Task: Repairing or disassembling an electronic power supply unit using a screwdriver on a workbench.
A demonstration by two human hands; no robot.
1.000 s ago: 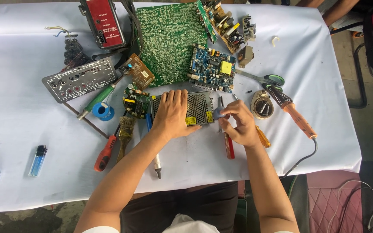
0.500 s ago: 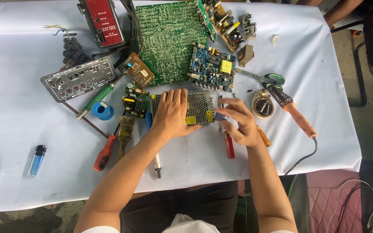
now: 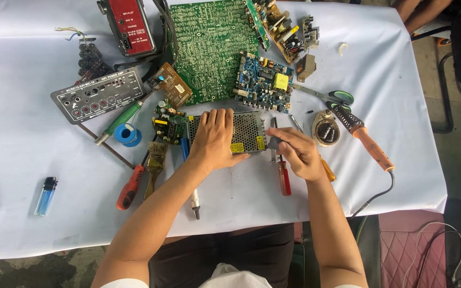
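Note:
My left hand (image 3: pixel 214 141) lies flat, fingers spread, on a perforated metal power supply box (image 3: pixel 250 129) at the table's middle. At the box's right edge my right hand (image 3: pixel 301 156) pinches a small dark tool (image 3: pixel 273 142); its tip is hidden, so I cannot tell what kind it is. A red-handled screwdriver (image 3: pixel 284 178) lies on the cloth just under my right hand, and an orange handle (image 3: pixel 327 172) shows to the right of that hand.
A large green circuit board (image 3: pixel 212 48), a blue board (image 3: pixel 265 88), a red device (image 3: pixel 133 26), a grey control panel (image 3: pixel 98 95), scissors (image 3: pixel 332 97), a soldering iron (image 3: pixel 366 141), a solder reel (image 3: pixel 127 134), a brush (image 3: pixel 156 160) and a lighter (image 3: pixel 45 195) lie on the white cloth.
My right hand's fingers have shifted slightly left, closer to the box's right edge. The left hand has stayed pressed on the box.

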